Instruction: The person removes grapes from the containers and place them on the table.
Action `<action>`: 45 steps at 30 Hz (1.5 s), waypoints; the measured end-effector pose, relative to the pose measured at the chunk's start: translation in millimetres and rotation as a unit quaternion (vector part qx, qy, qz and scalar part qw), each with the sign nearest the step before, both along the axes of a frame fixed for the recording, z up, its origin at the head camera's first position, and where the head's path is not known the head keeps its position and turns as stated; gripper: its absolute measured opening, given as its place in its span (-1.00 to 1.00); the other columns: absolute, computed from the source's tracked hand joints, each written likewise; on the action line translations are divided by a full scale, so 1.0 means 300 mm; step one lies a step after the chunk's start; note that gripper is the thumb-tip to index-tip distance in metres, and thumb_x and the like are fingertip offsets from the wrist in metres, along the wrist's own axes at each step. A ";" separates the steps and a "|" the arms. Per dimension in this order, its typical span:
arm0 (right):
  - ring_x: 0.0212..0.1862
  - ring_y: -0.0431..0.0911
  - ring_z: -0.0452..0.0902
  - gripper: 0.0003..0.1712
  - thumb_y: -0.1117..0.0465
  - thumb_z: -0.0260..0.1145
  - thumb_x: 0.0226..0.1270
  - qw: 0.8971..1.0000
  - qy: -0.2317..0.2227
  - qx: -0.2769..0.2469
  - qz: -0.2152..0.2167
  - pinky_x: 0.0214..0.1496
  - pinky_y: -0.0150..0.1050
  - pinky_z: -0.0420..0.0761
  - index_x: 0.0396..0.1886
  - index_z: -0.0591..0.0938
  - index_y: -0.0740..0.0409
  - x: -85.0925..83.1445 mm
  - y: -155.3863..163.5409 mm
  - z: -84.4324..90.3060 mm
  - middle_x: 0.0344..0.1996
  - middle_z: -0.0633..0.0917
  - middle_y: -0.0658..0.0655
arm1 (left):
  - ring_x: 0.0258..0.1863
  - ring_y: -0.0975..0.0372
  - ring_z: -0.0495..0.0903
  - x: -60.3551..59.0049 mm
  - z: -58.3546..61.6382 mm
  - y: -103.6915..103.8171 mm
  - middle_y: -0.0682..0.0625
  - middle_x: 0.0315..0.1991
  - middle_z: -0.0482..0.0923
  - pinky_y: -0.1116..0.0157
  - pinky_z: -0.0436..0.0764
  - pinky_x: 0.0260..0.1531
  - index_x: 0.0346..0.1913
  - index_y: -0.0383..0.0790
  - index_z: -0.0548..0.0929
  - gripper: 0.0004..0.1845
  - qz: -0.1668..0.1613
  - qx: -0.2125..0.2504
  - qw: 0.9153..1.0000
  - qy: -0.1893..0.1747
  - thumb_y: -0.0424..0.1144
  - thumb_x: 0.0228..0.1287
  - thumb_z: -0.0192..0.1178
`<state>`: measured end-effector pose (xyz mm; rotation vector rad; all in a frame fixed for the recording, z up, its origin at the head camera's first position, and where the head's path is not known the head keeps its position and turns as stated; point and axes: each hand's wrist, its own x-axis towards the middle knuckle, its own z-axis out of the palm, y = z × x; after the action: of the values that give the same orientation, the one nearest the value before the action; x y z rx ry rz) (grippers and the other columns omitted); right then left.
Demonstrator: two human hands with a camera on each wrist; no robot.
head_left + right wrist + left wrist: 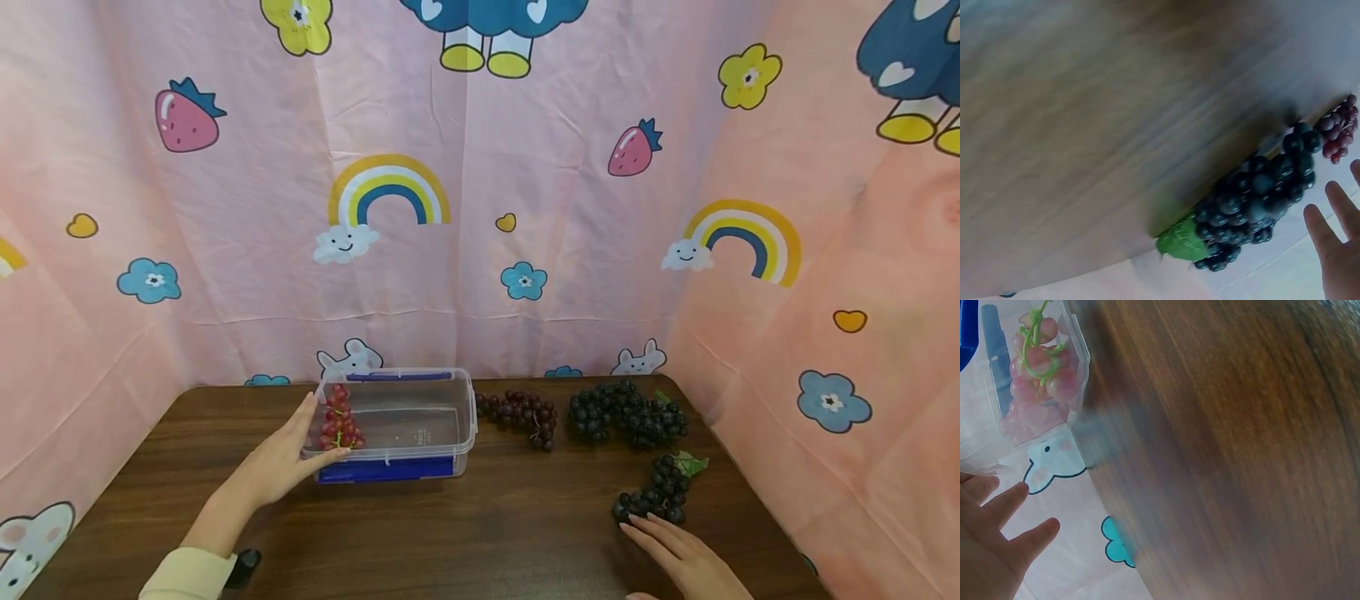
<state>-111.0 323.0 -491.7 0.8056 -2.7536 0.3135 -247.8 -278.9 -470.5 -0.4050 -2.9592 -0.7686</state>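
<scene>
A clear plastic box [408, 423] with blue latches stands at the left of the table in the head view. Inside its left end lies a bunch of red grapes [341, 421]. My left hand [281, 458] rests against that end, thumb at the front rim and fingers along the side; the left wrist view has its fingers spread. At the right, my right hand [686, 554] has its fingertips at the near end of a bunch of black grapes [660, 492] with a green leaf [690, 463]. Its fingers look straight in the right wrist view.
Right of the box lies a bunch of dark red grapes [521, 414]. More black grapes [626, 412] lie beside it, behind the bunch near my right hand. A pink patterned cloth [480, 333] hangs along the back and sides of the wooden table [465, 542].
</scene>
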 end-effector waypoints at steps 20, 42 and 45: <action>0.40 0.04 0.56 0.03 -0.17 0.60 0.21 0.995 0.088 -0.012 0.054 0.20 0.04 0.71 0.64 0.34 -0.28 -0.121 -0.198 0.071 0.47 0.55 -0.03 | 0.49 -0.47 0.22 0.005 0.001 0.003 -0.47 0.67 -0.16 -0.42 0.32 0.36 0.70 -0.37 -0.28 0.25 0.002 0.002 1.000 0.011 0.39 0.44 0.17; 0.52 0.12 0.42 -0.14 -0.26 0.39 0.44 0.995 0.064 -0.034 0.066 0.36 0.21 0.59 0.62 0.40 -0.10 -0.286 -0.418 0.191 0.52 0.49 0.05 | 0.46 -0.47 0.28 0.008 -0.001 0.006 -0.46 0.67 -0.12 -0.43 0.37 0.32 0.72 -0.26 -0.29 0.22 0.001 0.001 1.000 0.016 0.35 0.44 0.20; 0.53 0.13 0.40 -0.15 -0.26 0.35 0.48 0.995 0.053 -0.029 0.082 0.40 0.21 0.55 0.63 0.38 -0.08 -0.316 -0.448 0.214 0.52 0.49 0.10 | 0.46 -0.47 0.28 0.007 -0.003 0.005 -0.46 0.67 -0.11 -0.42 0.38 0.32 0.72 -0.29 -0.27 0.22 0.003 -0.002 1.000 0.016 0.35 0.44 0.19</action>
<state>-205.9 188.7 -427.5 1.0062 -2.5736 0.3692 -245.6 -277.3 -471.4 -0.4051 -2.9315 -0.7496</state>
